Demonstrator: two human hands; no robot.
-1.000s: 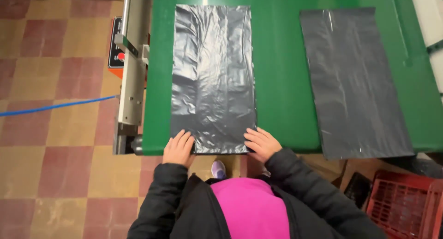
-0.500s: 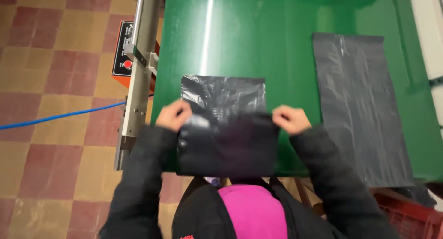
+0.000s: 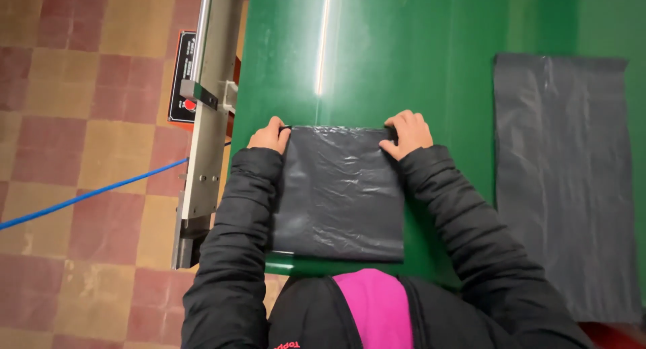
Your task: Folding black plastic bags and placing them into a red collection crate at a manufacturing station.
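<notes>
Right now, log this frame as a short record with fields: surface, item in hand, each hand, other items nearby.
surface: green table
item in hand: folded dark grey plastic bag, lying flat at the table's near edge
left hand: on the bag's far left corner
right hand: on the bag's far right corner
other items: second grey bag spread flat to the right, apart from the first; metal rail along the table's left side; blue cable on the tiled floor

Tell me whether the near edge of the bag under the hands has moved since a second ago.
Yes. The bag is folded: its near edge, then at the table's front edge, now lies farther up the table, under both hands.
</notes>
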